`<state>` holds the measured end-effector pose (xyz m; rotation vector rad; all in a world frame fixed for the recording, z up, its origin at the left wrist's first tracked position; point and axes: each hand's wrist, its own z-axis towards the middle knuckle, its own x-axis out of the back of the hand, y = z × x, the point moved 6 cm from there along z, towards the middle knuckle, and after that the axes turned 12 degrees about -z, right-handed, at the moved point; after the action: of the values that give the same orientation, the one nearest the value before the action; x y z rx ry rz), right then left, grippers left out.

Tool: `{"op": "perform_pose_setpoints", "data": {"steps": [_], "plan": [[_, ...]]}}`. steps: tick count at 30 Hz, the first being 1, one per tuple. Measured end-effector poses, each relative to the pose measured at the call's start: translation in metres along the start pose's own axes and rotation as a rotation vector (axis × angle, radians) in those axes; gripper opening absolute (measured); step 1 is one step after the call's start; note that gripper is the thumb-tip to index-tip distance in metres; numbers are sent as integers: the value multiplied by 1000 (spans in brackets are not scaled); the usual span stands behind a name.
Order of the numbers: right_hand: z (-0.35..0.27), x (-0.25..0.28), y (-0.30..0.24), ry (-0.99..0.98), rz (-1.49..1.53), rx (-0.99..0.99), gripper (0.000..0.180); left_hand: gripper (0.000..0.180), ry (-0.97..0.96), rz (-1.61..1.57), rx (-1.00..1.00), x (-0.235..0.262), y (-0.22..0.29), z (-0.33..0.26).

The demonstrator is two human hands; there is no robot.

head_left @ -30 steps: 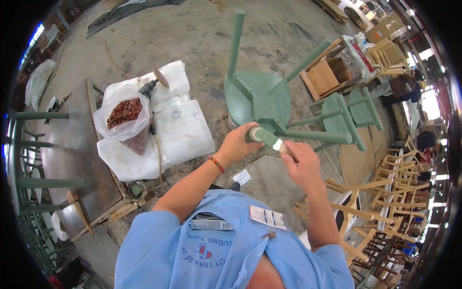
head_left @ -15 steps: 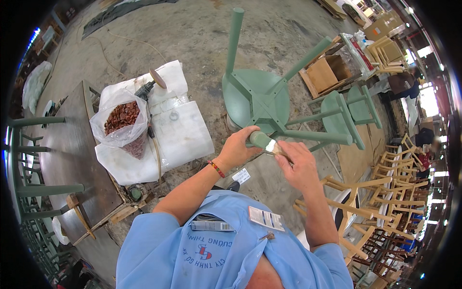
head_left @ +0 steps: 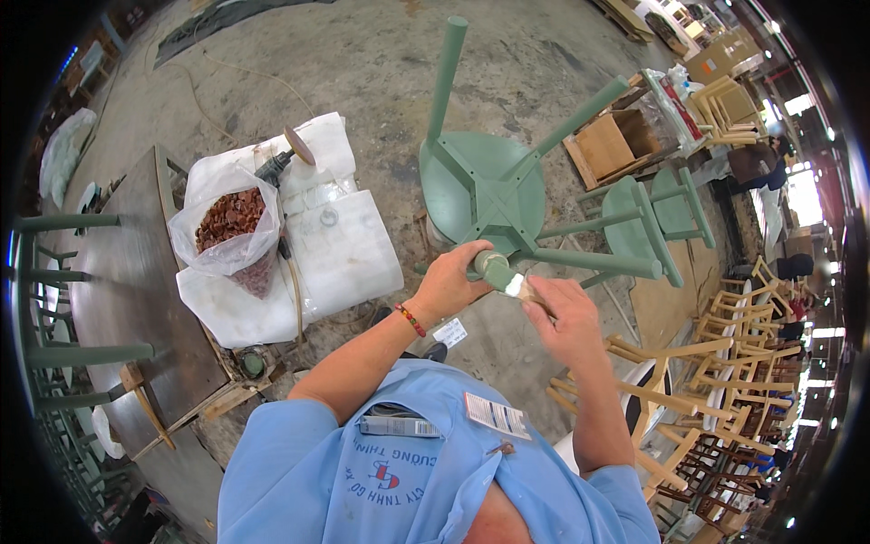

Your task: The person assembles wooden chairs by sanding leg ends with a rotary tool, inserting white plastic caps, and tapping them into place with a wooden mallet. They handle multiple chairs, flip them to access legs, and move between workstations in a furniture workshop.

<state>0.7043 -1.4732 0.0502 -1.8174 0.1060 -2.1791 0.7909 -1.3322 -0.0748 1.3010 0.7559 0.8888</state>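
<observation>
A green chair lies upturned in front of me, its seat's underside and crossed rails facing up. My left hand is closed round the end of its nearest leg, which points toward me. Against that leg end sits a small white patch or pad. My right hand pinches a small tan piece right beside the white patch; its kind is mostly hidden by my fingers.
At left, white foam sheets carry a clear bag of brown chips and a disc sander. A hammer lies on a dark board. More green chairs and several bare-wood chairs stand at right.
The leg end and my left hand have shifted very slightly right. My right hand has moved a little down and right, staying at the leg end.
</observation>
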Motion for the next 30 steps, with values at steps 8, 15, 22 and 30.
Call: {"op": "perform_pose_setpoints", "data": {"steps": [8, 15, 22, 30], "plan": [[1, -2, 0, 6, 9, -31, 34, 57, -7, 22, 8, 2, 1, -1], [4, -5, 0, -23, -5, -81, 34, 58, -12, 47, -2, 2, 3, 0], [6, 1, -9, -19, -61, -51, 34, 56, -22, 48, 1, 3, 4, 1], [8, 9, -9, -12, -30, -31, 34, 60, -37, 46, 24, 2, 1, 0]]}}
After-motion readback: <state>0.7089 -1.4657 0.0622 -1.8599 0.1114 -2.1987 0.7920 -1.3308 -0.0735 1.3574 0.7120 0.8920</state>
